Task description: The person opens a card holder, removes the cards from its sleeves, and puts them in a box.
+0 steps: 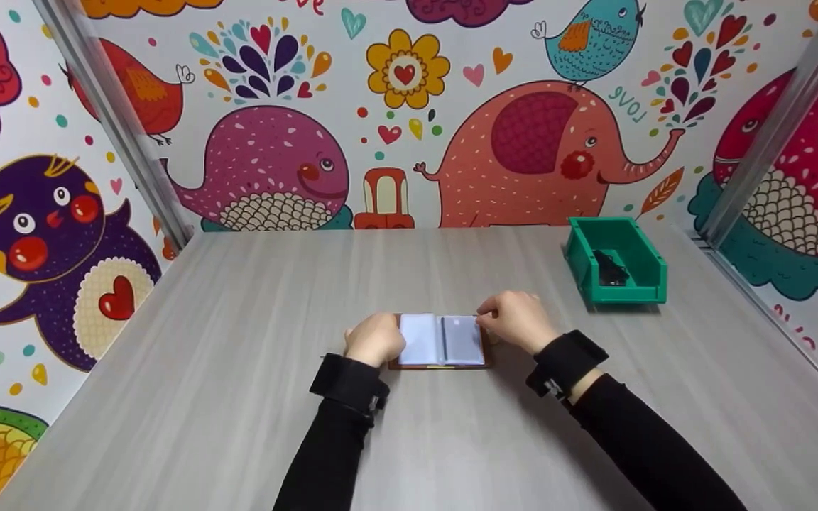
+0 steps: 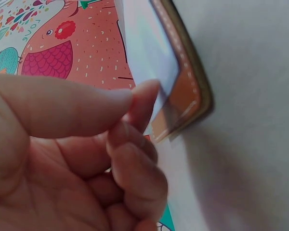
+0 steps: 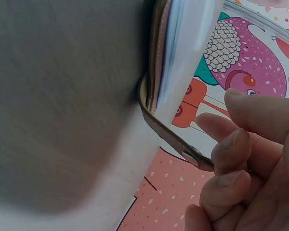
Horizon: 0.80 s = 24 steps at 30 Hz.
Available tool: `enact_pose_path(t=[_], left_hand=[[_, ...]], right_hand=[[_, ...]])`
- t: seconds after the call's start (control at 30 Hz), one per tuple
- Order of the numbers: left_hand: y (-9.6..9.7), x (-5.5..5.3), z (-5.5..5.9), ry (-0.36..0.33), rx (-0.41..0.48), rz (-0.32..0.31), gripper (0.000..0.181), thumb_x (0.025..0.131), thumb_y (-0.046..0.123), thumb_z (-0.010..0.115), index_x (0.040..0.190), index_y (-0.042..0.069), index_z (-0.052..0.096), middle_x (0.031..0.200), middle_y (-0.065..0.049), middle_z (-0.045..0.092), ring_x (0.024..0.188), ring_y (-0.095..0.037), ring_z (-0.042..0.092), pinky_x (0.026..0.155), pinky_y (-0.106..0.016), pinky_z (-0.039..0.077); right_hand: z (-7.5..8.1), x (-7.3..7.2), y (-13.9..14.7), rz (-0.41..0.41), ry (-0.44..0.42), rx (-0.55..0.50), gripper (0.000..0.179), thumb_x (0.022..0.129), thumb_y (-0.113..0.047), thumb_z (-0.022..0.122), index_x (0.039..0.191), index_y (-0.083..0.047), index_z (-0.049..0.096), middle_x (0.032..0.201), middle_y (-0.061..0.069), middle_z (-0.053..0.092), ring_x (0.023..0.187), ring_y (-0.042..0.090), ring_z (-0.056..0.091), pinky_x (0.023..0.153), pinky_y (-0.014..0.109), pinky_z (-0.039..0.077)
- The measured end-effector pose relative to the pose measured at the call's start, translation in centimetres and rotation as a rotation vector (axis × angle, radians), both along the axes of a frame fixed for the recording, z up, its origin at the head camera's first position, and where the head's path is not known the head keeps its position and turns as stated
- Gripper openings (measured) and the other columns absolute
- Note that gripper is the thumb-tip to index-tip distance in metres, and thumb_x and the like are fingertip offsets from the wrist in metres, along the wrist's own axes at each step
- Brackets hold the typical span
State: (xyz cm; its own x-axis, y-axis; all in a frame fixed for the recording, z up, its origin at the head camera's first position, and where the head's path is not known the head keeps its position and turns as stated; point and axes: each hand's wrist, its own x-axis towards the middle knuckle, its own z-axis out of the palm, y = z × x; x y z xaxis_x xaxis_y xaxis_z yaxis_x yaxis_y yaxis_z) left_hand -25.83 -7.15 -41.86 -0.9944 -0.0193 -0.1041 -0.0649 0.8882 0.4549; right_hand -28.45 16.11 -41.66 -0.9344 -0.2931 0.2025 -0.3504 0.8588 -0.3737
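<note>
A small brown stitched card holder [image 1: 439, 367] lies spread flat on the table, its clear sleeves [image 1: 419, 341] facing up. My left hand [image 1: 375, 341] is at its left side, thumb and index finger pinched together at a sleeve edge. The left wrist view shows the rounded corner of the brown cover [image 2: 185, 89] just beyond those fingertips. At the upper right corner of the holder is my right hand [image 1: 519, 319], fingers loosely bent, thumb and index finger apart. A strap with a metal snap [image 3: 171, 137] sticks out from the cover, close to the right fingers.
On the grey wood-grain table [image 1: 253, 426], a green bin [image 1: 654, 292] with black items [image 1: 609, 271] inside stands at the back right. Walls with cartoon animals [image 1: 274, 163] border the back and sides. Metal posts [image 1: 125, 135] rise at the corners.
</note>
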Motion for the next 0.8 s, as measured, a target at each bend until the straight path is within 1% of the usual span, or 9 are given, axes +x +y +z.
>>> enact_pose_path(t=[0.07, 0.23, 0.47, 0.57, 0.67, 0.8], left_hand=[[0.02, 0.04, 0.01, 0.001, -0.001, 0.001, 0.016, 0.083, 0.005, 0.058, 0.092, 0.006, 0.071, 0.108, -0.009, 0.070, 0.092, -0.026, 0.061, 0.099, -0.057, 0.035], [0.03, 0.08, 0.00, 0.003, -0.003, 0.002, 0.015, 0.082, 0.004, 0.058, 0.091, 0.006, 0.071, 0.106, -0.009, 0.070, 0.092, -0.026, 0.062, 0.098, -0.056, 0.036], [0.03, 0.04, -0.04, 0.003, -0.007, 0.004, 0.016, 0.082, 0.004, 0.059, 0.092, 0.006, 0.071, 0.106, -0.009, 0.070, 0.092, -0.027, 0.062, 0.095, -0.054, 0.038], [0.00, 0.06, -0.09, 0.013, -0.005, 0.001, 0.015, 0.082, 0.005, 0.059, 0.091, 0.007, 0.071, 0.106, -0.009, 0.070, 0.091, -0.026, 0.062, 0.094, -0.055, 0.038], [-0.04, 0.08, -0.18, 0.027, 0.001, -0.001, 0.014, 0.083, 0.005, 0.058, 0.089, 0.007, 0.071, 0.103, -0.008, 0.070, 0.088, -0.026, 0.061, 0.093, -0.055, 0.038], [-0.04, 0.10, -0.17, 0.032, 0.004, 0.000, 0.014, 0.083, 0.005, 0.058, 0.089, 0.007, 0.071, 0.102, -0.009, 0.070, 0.087, -0.026, 0.061, 0.095, -0.057, 0.037]], right_hand=[[-0.07, -0.11, -0.07, 0.006, 0.008, 0.008, 0.017, 0.086, -0.019, 0.076, 0.096, -0.006, 0.079, 0.083, 0.004, 0.072, 0.076, 0.023, 0.062, 0.080, 0.047, 0.042], [-0.21, -0.34, -0.18, 0.012, -0.002, 0.016, 0.016, 0.085, -0.017, 0.075, 0.095, -0.006, 0.079, 0.084, 0.004, 0.072, 0.077, 0.024, 0.063, 0.079, 0.047, 0.041], [-0.35, -0.55, -0.51, 0.010, 0.008, 0.068, 0.014, 0.086, -0.017, 0.076, 0.095, -0.007, 0.080, 0.088, 0.006, 0.074, 0.085, 0.027, 0.067, 0.080, 0.049, 0.044], [-0.49, -0.67, -0.64, 0.011, 0.013, 0.088, 0.013, 0.086, -0.018, 0.076, 0.094, -0.008, 0.080, 0.089, 0.005, 0.075, 0.088, 0.028, 0.068, 0.082, 0.049, 0.046], [-0.70, -0.81, -0.71, 0.029, 0.024, 0.104, 0.011, 0.086, -0.017, 0.076, 0.093, -0.009, 0.080, 0.088, 0.004, 0.075, 0.086, 0.026, 0.068, 0.081, 0.048, 0.047], [-0.94, -0.90, -0.80, 0.062, 0.052, 0.137, 0.008, 0.085, -0.014, 0.075, 0.090, -0.010, 0.081, 0.086, 0.003, 0.075, 0.083, 0.026, 0.068, 0.076, 0.047, 0.047]])
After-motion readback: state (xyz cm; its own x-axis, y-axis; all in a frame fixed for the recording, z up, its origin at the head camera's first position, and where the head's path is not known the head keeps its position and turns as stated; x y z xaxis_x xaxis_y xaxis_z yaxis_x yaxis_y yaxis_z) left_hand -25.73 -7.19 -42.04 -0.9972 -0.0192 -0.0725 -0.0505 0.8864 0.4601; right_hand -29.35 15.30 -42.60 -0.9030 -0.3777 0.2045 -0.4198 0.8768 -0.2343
